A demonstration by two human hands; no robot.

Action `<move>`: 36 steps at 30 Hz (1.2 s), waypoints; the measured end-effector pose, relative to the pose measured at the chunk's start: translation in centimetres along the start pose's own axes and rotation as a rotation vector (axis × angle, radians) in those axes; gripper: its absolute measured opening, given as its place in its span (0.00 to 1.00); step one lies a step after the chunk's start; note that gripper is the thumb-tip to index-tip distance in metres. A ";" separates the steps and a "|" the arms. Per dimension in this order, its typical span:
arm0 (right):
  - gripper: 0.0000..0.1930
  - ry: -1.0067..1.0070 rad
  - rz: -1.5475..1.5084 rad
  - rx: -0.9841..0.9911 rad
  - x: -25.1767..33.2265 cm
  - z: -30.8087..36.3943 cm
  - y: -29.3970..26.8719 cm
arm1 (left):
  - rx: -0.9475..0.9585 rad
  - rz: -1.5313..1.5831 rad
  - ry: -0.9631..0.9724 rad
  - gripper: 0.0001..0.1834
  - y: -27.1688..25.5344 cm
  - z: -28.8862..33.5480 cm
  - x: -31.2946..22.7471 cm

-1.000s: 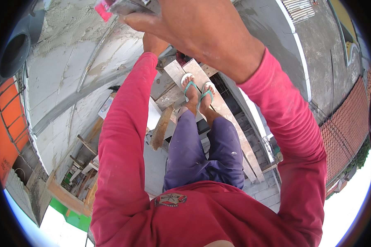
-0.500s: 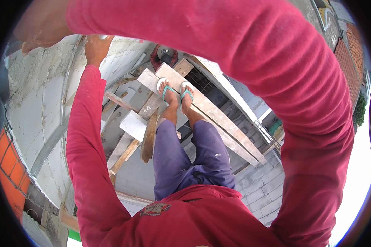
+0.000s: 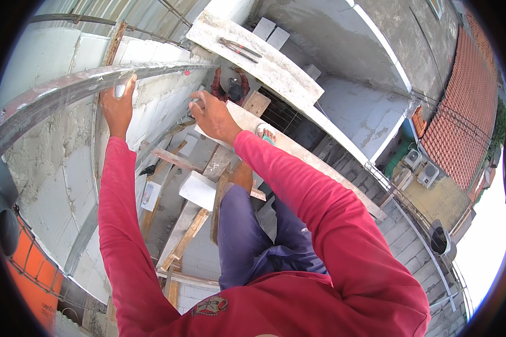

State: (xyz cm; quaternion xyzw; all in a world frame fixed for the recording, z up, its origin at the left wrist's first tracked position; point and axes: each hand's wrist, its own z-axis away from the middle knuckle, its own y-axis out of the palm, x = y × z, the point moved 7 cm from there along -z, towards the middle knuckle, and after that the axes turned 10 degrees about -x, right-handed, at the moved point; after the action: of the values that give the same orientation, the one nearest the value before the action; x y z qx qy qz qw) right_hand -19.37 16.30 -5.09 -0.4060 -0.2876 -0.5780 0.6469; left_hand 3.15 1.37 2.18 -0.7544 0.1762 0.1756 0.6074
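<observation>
A long grey metal bar point(image 3: 67, 89), spattered with dried mortar, slants across the upper left along the block wall. My left hand point(image 3: 117, 112) reaches up to its lower edge. The thumb lies against the bar and the other fingers are partly hidden; a small white patch shows between them. Over the plank below, my right hand point(image 3: 215, 117) hovers with bent, separated fingers and holds nothing I can see. A narrow upright wooden strip point(image 3: 113, 42) stands against the wall behind the bar.
My sandalled foot point(image 3: 267, 132) stands on a scaffold plank point(image 3: 320, 163). Beneath are a white block point(image 3: 198, 190) and timber pieces. A co-worker point(image 3: 234, 90) in a checked shirt is lower down. Pincers point(image 3: 240, 49) lie on a mortar-covered board point(image 3: 287, 73). Red roof tiles point(image 3: 447, 123) are at right.
My right arm has swung from across the top down toward the middle, its hand moving from the far upper left to over the plank. The metal bar now shows; the view has shifted.
</observation>
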 end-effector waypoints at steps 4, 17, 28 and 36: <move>0.35 0.533 -0.880 0.038 -3.7 -3.6 10.6 | 0.018 -0.027 -0.031 0.29 0.6 1.0 0.2; 0.24 0.631 -1.546 -0.076 3.5 -14.2 15.5 | -0.011 0.024 -0.028 0.24 -0.7 1.3 -2.6; 0.36 0.701 -1.496 -0.223 3.6 -13.6 13.8 | 0.026 0.006 -0.049 0.25 0.0 1.0 -3.6; 0.41 0.737 -1.414 -0.389 2.7 -14.7 14.5 | 0.030 0.011 -0.052 0.25 0.3 0.5 -4.4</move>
State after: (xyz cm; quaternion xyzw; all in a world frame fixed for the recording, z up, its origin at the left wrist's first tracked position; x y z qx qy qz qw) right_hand -6.07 2.35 -13.05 -0.0175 -0.1391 -0.9850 0.1007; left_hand -0.85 2.01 3.95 -0.7395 0.1669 0.1959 0.6220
